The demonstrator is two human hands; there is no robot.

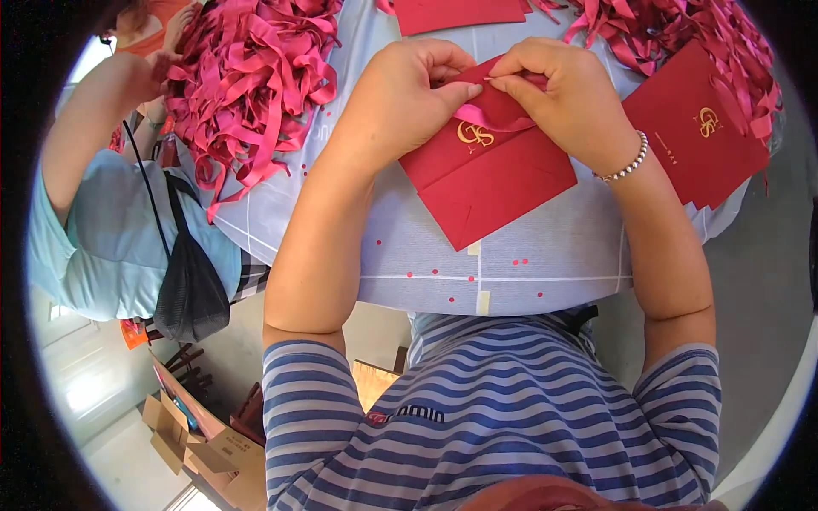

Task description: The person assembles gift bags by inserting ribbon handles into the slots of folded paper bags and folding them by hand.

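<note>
A flat red paper gift bag (511, 192) with a gold emblem and a folded lower part lies tilted on the table before me. My left hand (396, 106) is closed on the bag's upper left edge, thumb on its front. A pink ribbon (503, 124) loops across the bag's front between my hands. Thumb and forefinger of my right hand (567, 98) pinch at the bag's top edge, on what looks like the ribbon's end. The fingers partly hide that spot.
Pink ribbons (256, 77) are heaped at the far left, with another ribbon pile (673, 30) at the far right. Flat red bags (699, 128) lie to the right, more red bags (460, 13) at the back. Red dots dot the tablecloth (409, 255). A person (128, 221) sits at left.
</note>
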